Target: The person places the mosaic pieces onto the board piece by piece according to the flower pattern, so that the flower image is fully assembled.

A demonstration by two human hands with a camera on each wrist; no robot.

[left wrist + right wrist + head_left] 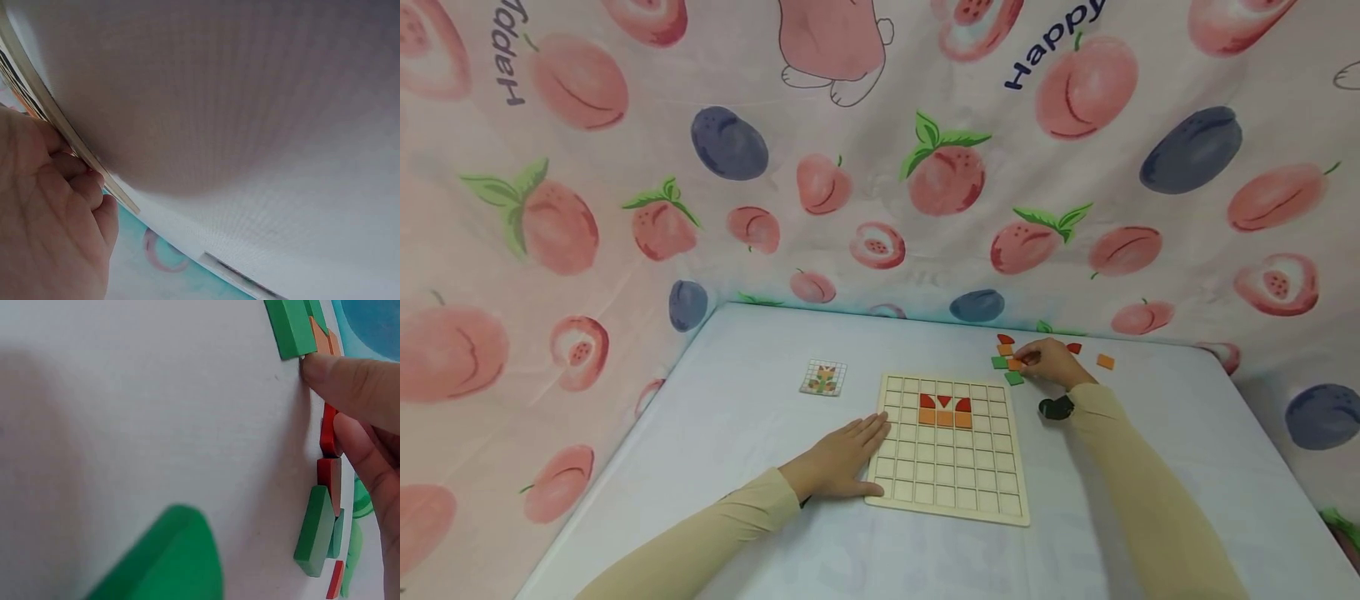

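My left hand rests along the left edge of a pale wooden grid board, fingers straight on its rim; in the left wrist view the hand lies against the board's edge. Set into the grid are red pieces above a row of orange squares. Behind the board's right corner, my right hand pinches an orange square tile among loose tiles. In the right wrist view its thumb touches an orange tile beside a green one; its other fingers are partly hidden.
A small picture card with a flower pattern lies left of the board. Green squares, a red piece and a lone orange square surround the right hand. A dark object sits below the right wrist. Fruit-print cloth hangs behind.
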